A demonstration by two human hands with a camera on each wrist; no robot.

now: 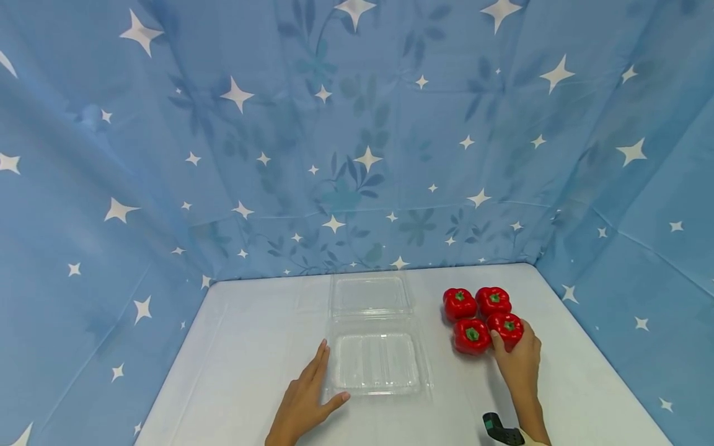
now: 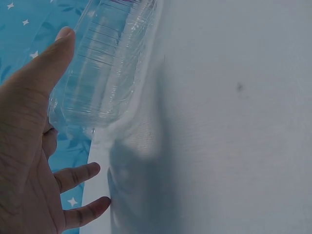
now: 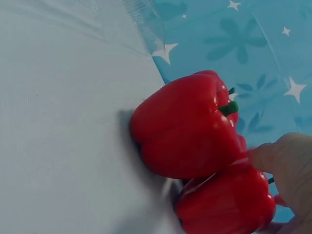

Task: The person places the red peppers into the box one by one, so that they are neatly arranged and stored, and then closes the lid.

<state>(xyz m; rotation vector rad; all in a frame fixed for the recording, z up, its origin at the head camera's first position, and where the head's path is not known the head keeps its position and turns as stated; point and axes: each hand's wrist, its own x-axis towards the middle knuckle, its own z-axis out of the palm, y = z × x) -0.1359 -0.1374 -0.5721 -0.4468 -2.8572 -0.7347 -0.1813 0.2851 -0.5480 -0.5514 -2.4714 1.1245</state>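
Several red bell peppers with green stems are grouped on the right of the table in the head view. My right hand [image 1: 520,359] grips the front-right bell pepper [image 1: 505,329], thumb on its left side and fingers round its right. Beside it sits the front-left bell pepper [image 1: 470,336], which looms large in the right wrist view. Two more, the back-left bell pepper [image 1: 460,304] and the back-right bell pepper [image 1: 494,300], stand behind. My left hand [image 1: 304,399] lies at the left edge of a hinged clear plastic container [image 1: 376,362], its fingers extended and thumb spread at the front corner.
The container's lid [image 1: 370,294] is folded back, away from me. A white cloth covers the table [image 1: 251,347]. Blue curtains [image 1: 357,124] with white stars hang behind the table and along both sides. A dark strap device [image 1: 502,429] is on my right wrist.
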